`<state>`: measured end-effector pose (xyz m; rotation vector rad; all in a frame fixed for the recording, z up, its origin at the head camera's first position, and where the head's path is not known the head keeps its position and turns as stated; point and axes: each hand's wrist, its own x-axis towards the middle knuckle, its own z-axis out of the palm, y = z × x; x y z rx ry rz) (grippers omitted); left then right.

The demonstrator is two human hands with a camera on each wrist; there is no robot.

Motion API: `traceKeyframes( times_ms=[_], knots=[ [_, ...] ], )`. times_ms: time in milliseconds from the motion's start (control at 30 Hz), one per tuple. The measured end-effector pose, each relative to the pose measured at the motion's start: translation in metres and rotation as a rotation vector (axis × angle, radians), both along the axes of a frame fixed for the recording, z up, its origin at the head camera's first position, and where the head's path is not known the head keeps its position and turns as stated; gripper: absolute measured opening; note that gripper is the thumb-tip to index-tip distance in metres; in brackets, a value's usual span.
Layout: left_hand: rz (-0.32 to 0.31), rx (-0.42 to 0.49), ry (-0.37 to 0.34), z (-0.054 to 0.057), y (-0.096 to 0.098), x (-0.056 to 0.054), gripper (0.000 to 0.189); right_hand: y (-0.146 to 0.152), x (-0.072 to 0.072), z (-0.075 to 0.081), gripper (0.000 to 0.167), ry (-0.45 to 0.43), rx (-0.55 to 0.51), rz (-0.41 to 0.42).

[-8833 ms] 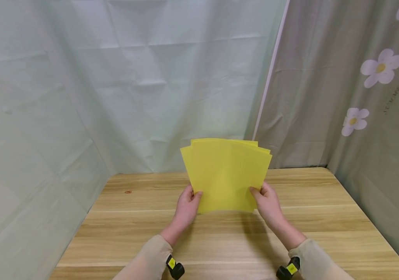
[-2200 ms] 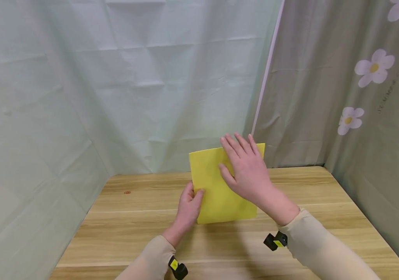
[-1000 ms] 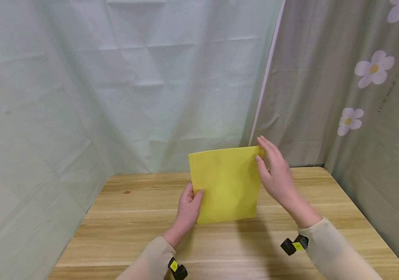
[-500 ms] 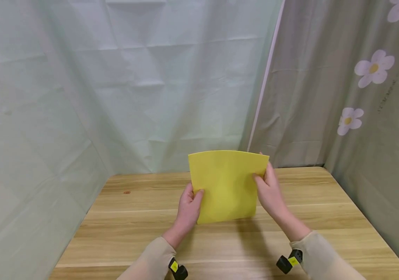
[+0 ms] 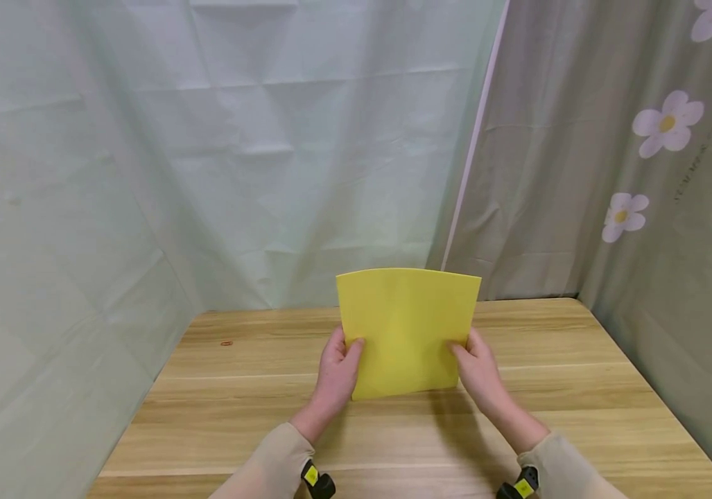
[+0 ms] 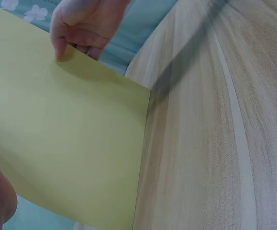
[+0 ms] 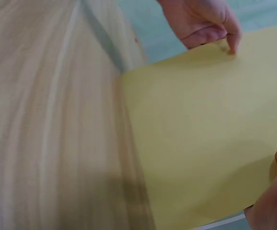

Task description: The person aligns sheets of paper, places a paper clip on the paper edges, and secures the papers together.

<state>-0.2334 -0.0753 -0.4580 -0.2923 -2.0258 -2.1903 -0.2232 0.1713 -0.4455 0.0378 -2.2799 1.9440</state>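
A stack of yellow paper [image 5: 405, 326] stands upright over the table in the head view, its edges lined up and its top edge slightly bowed. My left hand [image 5: 335, 367] pinches the left edge, thumb on the near face and fingers behind. On the opposite edge, at about the same height, my right hand [image 5: 478, 367] pinches the paper likewise. Both wrist views show the paper's lower edge close over the wood. A small orange-red paper clip [image 5: 227, 343] lies on the table to the left of the paper.
The wooden table [image 5: 237, 430] has light grain stripes. A pale curtain [image 5: 306, 159] hangs behind its back edge, and a flowered grey curtain [image 5: 549, 173] hangs at the right. Black wrist cameras sit at both cuffs.
The sheets, fanned out earlier, now line up. My right hand has come off the paper's front face, moved to its right edge and slid down it. The left hand has kept its grip.
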Motion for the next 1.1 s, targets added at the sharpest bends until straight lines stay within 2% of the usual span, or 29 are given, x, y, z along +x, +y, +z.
traceKeyframes(
  times_ms=[133, 300, 600, 833, 1100],
  knots=[
    [0.001, -0.008, -0.015, -0.002, 0.0, 0.001, 0.024, 0.0, 0.0, -0.008, 0.026, -0.025, -0.041, -0.005],
    [-0.002, -0.034, -0.045, -0.011, 0.0, 0.003, 0.026, 0.0, 0.0, -0.017, 0.026, -0.032, -0.091, 0.019],
    [-0.026, -0.047, -0.102, -0.028, -0.002, 0.005, 0.03, -0.001, 0.0, -0.025, 0.026, -0.016, -0.074, 0.019],
    [-0.029, -0.046, -0.11, -0.031, -0.002, 0.005, 0.031, -0.002, -0.001, -0.026, 0.028, -0.016, -0.082, 0.034],
    [-0.019, -0.091, -0.089, -0.031, -0.002, 0.002, 0.033, -0.004, 0.001, -0.023, 0.029, -0.047, -0.101, 0.043]
  ],
)
